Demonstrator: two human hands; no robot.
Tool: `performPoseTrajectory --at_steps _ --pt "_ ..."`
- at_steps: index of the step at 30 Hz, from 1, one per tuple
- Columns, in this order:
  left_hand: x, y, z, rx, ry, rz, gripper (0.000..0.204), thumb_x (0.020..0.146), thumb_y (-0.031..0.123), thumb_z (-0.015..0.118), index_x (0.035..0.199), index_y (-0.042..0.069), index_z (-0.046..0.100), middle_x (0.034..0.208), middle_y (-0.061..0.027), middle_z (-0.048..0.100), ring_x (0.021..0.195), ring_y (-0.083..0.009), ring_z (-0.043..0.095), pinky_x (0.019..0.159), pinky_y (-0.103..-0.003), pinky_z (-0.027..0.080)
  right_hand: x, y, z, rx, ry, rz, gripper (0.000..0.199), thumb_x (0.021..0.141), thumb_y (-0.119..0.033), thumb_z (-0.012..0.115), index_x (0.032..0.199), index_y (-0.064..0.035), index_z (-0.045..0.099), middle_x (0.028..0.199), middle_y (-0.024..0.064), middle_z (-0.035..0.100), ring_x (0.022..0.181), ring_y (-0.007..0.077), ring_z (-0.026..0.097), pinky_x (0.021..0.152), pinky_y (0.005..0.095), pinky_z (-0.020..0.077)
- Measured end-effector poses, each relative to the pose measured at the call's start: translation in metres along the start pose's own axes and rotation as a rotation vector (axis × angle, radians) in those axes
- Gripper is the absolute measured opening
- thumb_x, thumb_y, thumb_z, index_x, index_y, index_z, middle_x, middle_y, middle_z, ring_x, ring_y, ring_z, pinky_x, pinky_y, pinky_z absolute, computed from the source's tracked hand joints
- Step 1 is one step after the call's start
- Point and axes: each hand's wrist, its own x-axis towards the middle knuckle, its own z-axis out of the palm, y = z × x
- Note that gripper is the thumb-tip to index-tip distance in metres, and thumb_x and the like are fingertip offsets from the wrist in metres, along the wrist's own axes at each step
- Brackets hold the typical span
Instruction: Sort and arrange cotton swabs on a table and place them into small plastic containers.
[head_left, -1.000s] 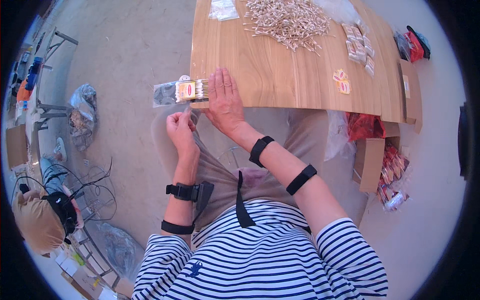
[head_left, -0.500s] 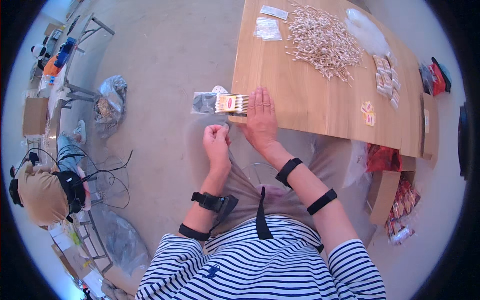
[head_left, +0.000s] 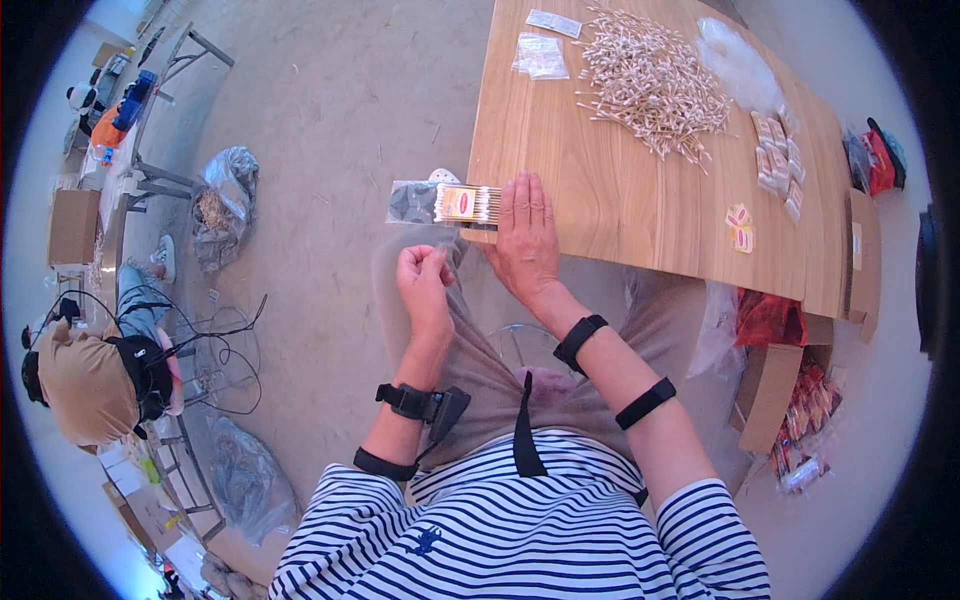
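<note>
Swab pack (head_left: 462, 204) juts past left edge of table (head_left: 620, 225), near corner. Right hand (head_left: 528, 240) flat at its right end, fingers straight, together. Left hand (head_left: 425, 285) nearer, fingers curled together; cannot tell whether pinching anything.

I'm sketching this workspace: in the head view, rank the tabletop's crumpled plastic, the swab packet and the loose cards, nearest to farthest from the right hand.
1. Swab packet: immediately left of the right hand.
2. Loose cards: off to the right.
3. Crumpled plastic: farther ahead, also rightward.
</note>
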Motion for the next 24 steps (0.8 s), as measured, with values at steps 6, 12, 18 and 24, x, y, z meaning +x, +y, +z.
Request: performPoseTrajectory --at_steps 6,12,18,24 --pt "0.006 0.006 -0.012 -0.019 -0.001 0.008 0.011 0.094 0.009 0.065 0.092 0.008 0.054 0.074 0.0015 0.053 0.063 -0.0077 0.051 0.059 -0.024 0.043 0.0 0.0 -0.002 0.021 0.004 0.0 0.099 0.073 -0.036 0.084 0.147 0.0099 0.036 0.153 0.0294 0.037 0.147 0.0434 0.032 0.121 0.0503 0.0278" --pt "0.01 0.028 -0.026 0.03 0.019 0.075 0.009 0.094 0.009 0.064 0.091 0.007 0.055 0.075 0.0015 0.055 0.066 -0.0072 0.051 0.062 -0.024 0.043 0.002 0.001 -0.003 -0.014 -0.048 -0.003 0.097 0.075 -0.036 0.081 0.147 0.0101 0.036 0.154 0.0299 0.035 0.149 0.0435 0.028 0.122 0.0504 0.0253" --pt "0.01 0.035 -0.037 0.088 -0.007 0.12 0.006 0.095 0.011 0.063 0.093 0.009 0.058 0.078 0.0016 0.057 0.07 -0.0086 0.053 0.068 -0.026 0.045 0.002 0.001 -0.001 0.006 -0.025 0.005 0.097 0.077 -0.036 0.08 0.149 0.0104 0.034 0.156 0.0299 0.032 0.15 0.0432 0.026 0.123 0.0506 0.0236" --pt "0.007 0.041 -0.037 0.085 0.022 0.163 0.007 0.095 0.009 0.063 0.093 0.007 0.057 0.078 0.0009 0.057 0.069 -0.0079 0.053 0.066 -0.024 0.046 0.0 0.001 0.0 0.012 -0.02 0.005 0.104 0.073 -0.034 0.084 0.15 0.0099 0.031 0.157 0.0292 0.031 0.15 0.043 0.026 0.123 0.0498 0.0234"
